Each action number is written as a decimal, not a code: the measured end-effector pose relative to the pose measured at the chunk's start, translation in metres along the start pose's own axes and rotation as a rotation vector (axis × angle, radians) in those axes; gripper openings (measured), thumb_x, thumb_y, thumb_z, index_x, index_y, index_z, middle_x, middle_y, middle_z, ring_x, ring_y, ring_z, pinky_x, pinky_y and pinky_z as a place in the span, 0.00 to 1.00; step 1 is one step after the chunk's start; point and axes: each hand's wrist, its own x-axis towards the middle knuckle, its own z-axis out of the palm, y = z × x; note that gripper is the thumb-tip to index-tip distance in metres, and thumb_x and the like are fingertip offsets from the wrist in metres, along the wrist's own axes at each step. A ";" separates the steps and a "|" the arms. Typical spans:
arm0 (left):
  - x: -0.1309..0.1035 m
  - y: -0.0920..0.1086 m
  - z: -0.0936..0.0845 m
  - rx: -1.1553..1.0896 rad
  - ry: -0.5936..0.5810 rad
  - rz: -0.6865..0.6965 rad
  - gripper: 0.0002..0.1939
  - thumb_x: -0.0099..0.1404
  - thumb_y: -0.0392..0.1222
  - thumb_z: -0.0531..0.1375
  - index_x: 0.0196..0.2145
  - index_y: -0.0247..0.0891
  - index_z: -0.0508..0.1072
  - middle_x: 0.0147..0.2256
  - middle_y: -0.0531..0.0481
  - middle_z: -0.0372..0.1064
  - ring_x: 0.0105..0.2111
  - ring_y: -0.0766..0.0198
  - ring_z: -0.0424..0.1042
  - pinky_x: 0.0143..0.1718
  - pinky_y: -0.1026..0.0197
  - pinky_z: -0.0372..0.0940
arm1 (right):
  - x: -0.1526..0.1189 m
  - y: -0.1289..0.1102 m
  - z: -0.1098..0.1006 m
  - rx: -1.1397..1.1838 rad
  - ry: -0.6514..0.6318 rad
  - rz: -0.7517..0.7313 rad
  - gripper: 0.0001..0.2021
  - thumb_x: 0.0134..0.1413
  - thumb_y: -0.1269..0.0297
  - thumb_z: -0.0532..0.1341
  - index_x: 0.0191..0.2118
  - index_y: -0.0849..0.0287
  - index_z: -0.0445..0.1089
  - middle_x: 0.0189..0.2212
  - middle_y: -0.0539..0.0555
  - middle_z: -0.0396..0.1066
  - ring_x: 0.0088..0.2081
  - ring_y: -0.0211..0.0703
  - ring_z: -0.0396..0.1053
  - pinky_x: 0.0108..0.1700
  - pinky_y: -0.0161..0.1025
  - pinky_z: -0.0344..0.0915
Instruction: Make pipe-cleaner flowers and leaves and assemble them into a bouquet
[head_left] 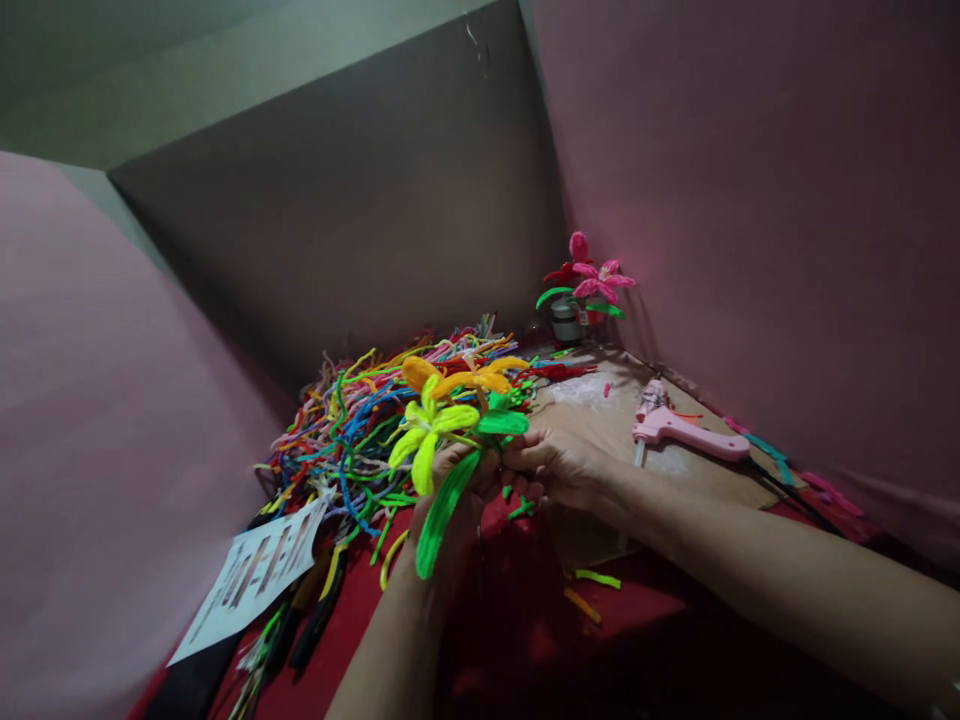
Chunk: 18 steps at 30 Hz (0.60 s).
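Observation:
Both my hands meet over the front of the table around a pipe-cleaner flower [426, 432] with yellow petals. Green pipe-cleaner leaves [448, 515] spread from its stem, one hanging down over my left wrist. My left hand [480, 480] is closed round the stem, partly hidden behind the leaves. With thumb and fingers pinched, my right hand [551, 462] grips the stem area from the right; the exact spot is too small to make out. Just behind the yellow petals shows an orange pipe-cleaner flower [484, 378]; whether it is held too, I cannot tell.
A heap of coloured pipe cleaners [367, 420] covers the back left. At right, a pink glue gun [682, 432] rests on a brown board [615, 420]. Pink flowers [600, 282] stand at the back. A printed sheet [251, 575] and black-and-yellow pliers [324, 600] lie front left.

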 end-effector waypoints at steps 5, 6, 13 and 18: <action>0.001 0.004 -0.002 0.032 -0.007 0.006 0.09 0.41 0.36 0.65 0.18 0.33 0.66 0.16 0.56 0.57 0.16 0.75 0.55 0.17 0.69 0.52 | -0.001 0.002 0.000 -0.023 -0.029 -0.027 0.07 0.33 0.71 0.66 0.21 0.67 0.67 0.16 0.52 0.69 0.15 0.31 0.62 0.14 0.27 0.50; 0.001 0.005 -0.002 0.055 -0.013 0.001 0.10 0.40 0.36 0.65 0.16 0.33 0.65 0.15 0.57 0.56 0.15 0.75 0.53 0.16 0.69 0.50 | -0.001 0.003 0.000 -0.027 -0.037 -0.028 0.07 0.32 0.71 0.66 0.22 0.67 0.67 0.16 0.52 0.70 0.15 0.31 0.63 0.15 0.27 0.51; 0.000 0.002 -0.004 0.137 -0.011 0.041 0.10 0.42 0.38 0.63 0.14 0.35 0.64 0.14 0.57 0.54 0.15 0.74 0.51 0.17 0.67 0.50 | -0.004 0.003 0.001 -0.048 -0.081 0.007 0.05 0.34 0.72 0.64 0.23 0.66 0.68 0.18 0.52 0.71 0.16 0.33 0.65 0.16 0.28 0.55; 0.001 0.003 0.002 0.142 0.042 0.034 0.06 0.39 0.37 0.63 0.15 0.36 0.67 0.14 0.56 0.56 0.15 0.72 0.52 0.17 0.65 0.51 | -0.004 0.001 -0.001 -0.048 -0.113 0.017 0.05 0.36 0.72 0.64 0.25 0.67 0.70 0.19 0.53 0.71 0.17 0.33 0.65 0.16 0.28 0.57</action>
